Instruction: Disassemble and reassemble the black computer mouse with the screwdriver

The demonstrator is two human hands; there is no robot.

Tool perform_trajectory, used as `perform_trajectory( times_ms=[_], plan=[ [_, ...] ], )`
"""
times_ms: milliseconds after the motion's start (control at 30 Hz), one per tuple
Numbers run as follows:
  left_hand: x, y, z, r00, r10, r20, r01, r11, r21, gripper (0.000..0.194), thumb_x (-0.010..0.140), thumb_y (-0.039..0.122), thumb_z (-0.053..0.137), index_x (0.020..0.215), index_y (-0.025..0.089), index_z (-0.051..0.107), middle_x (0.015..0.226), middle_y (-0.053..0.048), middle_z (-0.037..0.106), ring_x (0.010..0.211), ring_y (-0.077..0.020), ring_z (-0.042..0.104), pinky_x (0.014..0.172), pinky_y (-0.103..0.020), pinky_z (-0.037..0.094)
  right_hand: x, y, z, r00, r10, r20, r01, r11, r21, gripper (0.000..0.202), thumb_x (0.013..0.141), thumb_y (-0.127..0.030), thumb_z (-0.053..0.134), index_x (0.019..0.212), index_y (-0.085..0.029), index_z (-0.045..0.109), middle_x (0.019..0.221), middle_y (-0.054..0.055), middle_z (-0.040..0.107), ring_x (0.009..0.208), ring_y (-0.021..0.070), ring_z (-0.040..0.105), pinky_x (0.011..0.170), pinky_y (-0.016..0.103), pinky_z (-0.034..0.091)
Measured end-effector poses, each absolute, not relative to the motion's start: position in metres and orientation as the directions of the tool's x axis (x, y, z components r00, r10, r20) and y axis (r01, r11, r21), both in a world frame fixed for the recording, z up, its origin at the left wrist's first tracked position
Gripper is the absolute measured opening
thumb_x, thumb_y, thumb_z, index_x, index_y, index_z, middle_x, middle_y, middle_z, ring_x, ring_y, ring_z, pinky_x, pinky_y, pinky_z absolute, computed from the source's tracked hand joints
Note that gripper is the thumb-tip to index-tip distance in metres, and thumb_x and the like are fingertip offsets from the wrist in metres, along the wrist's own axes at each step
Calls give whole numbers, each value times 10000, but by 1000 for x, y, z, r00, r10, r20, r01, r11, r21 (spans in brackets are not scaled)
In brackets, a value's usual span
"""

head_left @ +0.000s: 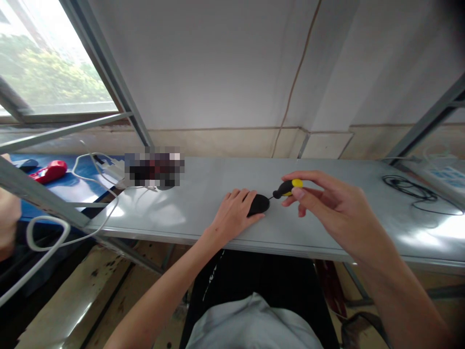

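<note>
On the grey tabletop [203, 184] lies a black computer mouse [259, 204], held down by my left hand [235, 212], whose fingers wrap around its far side and thumb presses the near side. My right hand [327, 198] pinches a small black and yellow screwdriver [288, 187] by its handle, between thumb and fingers. The screwdriver's short shaft points left and its tip meets the right end of the mouse, or comes very close to it. What the tip touches is too small to make out.
A coiled black cable [410, 189] rests at the right of the table. Blurred-out items and a white power strip [112, 169] stand at the left, with a white cord [65, 242] looping over the edge. Beyond a metal post, a red object [54, 171] lies on a blue surface near a person's arm.
</note>
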State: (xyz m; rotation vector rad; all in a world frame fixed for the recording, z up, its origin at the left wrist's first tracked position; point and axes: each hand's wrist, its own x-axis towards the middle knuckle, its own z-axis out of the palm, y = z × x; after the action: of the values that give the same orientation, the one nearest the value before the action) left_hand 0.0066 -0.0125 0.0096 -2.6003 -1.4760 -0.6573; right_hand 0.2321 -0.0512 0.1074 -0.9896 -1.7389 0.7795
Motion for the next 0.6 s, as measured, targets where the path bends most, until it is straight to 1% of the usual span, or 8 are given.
perform_trajectory(
  times_ms=[233,367,600],
  plan=[
    [5,-12,10,445,797,407,831,-537,143,511,1009,521,720,1381,206,567,1281,-97,693,1171,-323,642,1013,-460,527,230,-50,106,-215,880,422,230,466,-854,299,955,-487,794,1169,-278,806,969,41,788,770,174,768,587,243,595],
    [5,-12,10,447,799,403,831,-537,143,506,1010,522,719,1378,207,568,1272,-97,694,1173,-326,644,1010,-458,528,230,-50,106,-228,883,410,234,458,-857,313,960,-488,788,1198,-286,797,973,42,789,771,176,766,592,248,596],
    [6,-13,11,446,800,400,832,-536,143,488,1017,520,706,1374,217,567,1256,-95,693,1163,-323,644,1011,-461,525,229,-51,106,-235,866,441,245,491,-836,273,996,-476,746,1203,-298,765,1170,51,778,787,172,779,592,254,600]
  ],
)
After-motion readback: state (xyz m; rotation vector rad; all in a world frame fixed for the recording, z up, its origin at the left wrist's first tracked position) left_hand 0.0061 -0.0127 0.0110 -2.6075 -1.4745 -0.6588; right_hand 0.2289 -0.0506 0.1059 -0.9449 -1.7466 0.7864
